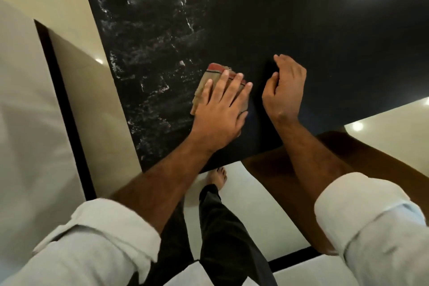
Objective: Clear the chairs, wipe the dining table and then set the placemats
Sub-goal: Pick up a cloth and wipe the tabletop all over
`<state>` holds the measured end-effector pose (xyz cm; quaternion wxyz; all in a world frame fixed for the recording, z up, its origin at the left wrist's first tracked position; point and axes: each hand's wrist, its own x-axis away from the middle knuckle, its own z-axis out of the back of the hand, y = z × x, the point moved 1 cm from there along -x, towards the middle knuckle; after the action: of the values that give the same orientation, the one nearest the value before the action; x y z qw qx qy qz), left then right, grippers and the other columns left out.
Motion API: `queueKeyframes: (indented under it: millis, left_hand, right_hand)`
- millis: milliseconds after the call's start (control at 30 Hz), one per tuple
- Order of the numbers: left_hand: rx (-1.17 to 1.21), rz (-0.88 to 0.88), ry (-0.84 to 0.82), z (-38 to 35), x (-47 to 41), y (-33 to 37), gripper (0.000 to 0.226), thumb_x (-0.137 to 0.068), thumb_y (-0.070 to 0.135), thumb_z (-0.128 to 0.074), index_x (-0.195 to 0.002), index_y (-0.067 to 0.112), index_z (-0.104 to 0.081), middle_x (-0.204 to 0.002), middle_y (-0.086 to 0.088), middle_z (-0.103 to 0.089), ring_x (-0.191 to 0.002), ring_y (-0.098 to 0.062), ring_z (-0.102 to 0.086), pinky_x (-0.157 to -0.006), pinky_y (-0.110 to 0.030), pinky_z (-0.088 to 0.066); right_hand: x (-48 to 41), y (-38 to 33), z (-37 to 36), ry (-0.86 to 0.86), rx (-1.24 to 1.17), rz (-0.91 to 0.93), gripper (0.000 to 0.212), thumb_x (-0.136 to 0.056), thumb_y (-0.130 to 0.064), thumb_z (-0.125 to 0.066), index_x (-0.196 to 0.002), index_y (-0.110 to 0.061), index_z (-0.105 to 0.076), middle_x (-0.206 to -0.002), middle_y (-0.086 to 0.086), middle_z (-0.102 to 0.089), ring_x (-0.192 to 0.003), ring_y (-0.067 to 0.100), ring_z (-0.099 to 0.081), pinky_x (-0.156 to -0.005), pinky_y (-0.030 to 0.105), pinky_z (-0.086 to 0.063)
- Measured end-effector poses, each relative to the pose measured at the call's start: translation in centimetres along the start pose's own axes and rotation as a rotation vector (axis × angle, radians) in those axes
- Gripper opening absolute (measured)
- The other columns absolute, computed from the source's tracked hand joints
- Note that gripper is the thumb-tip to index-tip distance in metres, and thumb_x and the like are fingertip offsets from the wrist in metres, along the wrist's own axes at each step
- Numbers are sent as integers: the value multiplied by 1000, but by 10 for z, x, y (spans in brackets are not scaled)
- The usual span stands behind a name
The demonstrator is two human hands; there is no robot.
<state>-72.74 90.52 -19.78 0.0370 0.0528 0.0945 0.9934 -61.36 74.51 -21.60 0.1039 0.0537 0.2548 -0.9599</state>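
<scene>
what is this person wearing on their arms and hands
Pale off-white shirt sleeves with the cuffs folded back: the left sleeve and the right sleeve stop well short of the wrists, leaving the forearms bare. The left hand and right hand have no gloves, and no watch shows. A thin dark band may sit by the left thumb; too small to tell.

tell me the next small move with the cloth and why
Probably slide the cloth rightward under the flat left hand: wipe streaks cover the table to its left, while the surface to the right shows none. The right hand, holding nothing, sits in that path and should likely lift first.
</scene>
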Motion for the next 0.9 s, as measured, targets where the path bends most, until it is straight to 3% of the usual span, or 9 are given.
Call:
queueKeyframes:
  millis: [133,200,433,567,700,767,900]
  left_hand:
    - [-72,186,-30,-5,59,-26,82,-112,60,-34,-178,18,-9,-186,-14,1,-171,-42,3,-135,-65,-7]
    - [-61,265,-60,-2,48,-38,82,-111,63,-31,-178,19,-9,-185,-18,5,-169,-46,7,-134,-68,-3]
    - [-24,178,17,0,-60,-24,79,-112,55,-32,-176,12,-14,-185,-14,-9,-171,-38,-6,-135,-64,-13]
    - [-16,31,-58,-2,25,-15,78,-114,53,-33,-178,17,-7,-186,-10,1,-172,-35,3,-134,-64,-11]
    - [-62,148,-126,-3,91,-48,79,-114,59,-27,-178,22,0,-185,-10,12,-170,-39,11,-135,-66,-5]
    - [-63,216,-109,1,61,-73,79,-113,60,-27,-178,23,-1,-185,-10,12,-170,-41,11,-135,-67,-4]
    - [-49,256,5,15,-68,-103,77,-110,56,-31,-177,21,-16,-185,-11,-7,-170,-42,-2,-135,-66,-11]
  right_hand:
    - [4,-3,-3,-13,88,38,42,-107,-22,-52,-144,-8,-67,-153,11,-59,-140,34,-50,-118,39,-45]
    - [5,-4,-5,-18,125,76,40,-106,-22,-54,-141,-8,-68,-154,12,-58,-140,36,-49,-117,41,-46]
    - [3,0,-6,-63,111,46,44,-103,-20,-47,-141,-12,-69,-156,7,-58,-141,34,-47,-115,41,-47]
    - [1,-4,-2,-83,90,8,45,-102,-20,-45,-140,-13,-69,-156,4,-58,-142,32,-46,-115,38,-46]
    - [2,-7,0,-93,80,-2,44,-104,-20,-47,-141,-12,-68,-158,4,-57,-141,32,-46,-113,39,-48]
    - [2,-8,-1,-103,85,5,43,-104,-19,-48,-141,-12,-68,-158,5,-56,-141,33,-46,-113,40,-49]
    - [0,-7,-4,-112,97,0,43,-104,-20,-47,-141,-12,-67,-159,6,-54,-141,33,-44,-112,43,-49]
